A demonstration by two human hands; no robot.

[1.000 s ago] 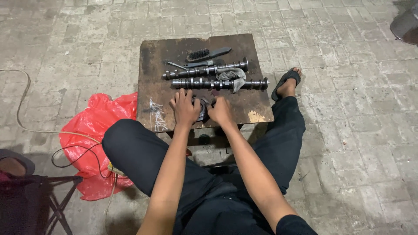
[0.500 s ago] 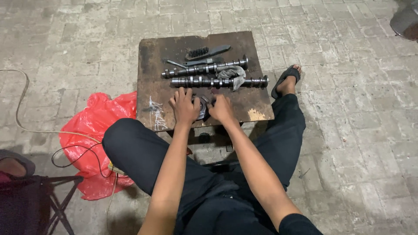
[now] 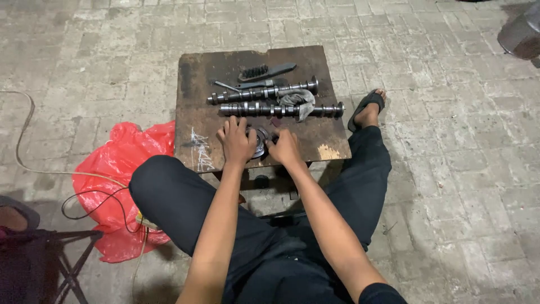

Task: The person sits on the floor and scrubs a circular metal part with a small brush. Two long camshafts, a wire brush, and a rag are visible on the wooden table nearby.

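A small brown wooden table (image 3: pixel 197 90) stands in front of me on the paving. Near its front edge lies a round metal gear-like part (image 3: pixel 260 142). My left hand (image 3: pixel 235 142) is spread over its left side and my right hand (image 3: pixel 284 148) grips its right side. Behind my hands lie two long metal camshafts (image 3: pixel 247 108) side by side, with a grey rag (image 3: pixel 298 101) draped between them. A dark wire brush (image 3: pixel 264 71) and a thin metal tool (image 3: pixel 226 86) lie at the table's far edge.
A red plastic bag (image 3: pixel 115 169) lies on the ground to my left, with a cable (image 3: pixel 34 169) running across it. A dark folding stool (image 3: pixel 39 259) stands at the lower left. My sandalled foot (image 3: pixel 368 110) rests right of the table. A grey object (image 3: pixel 520 34) sits at the top right corner.
Both hands stay on the round part with only slight shifts of the fingers. The view has drifted a little.
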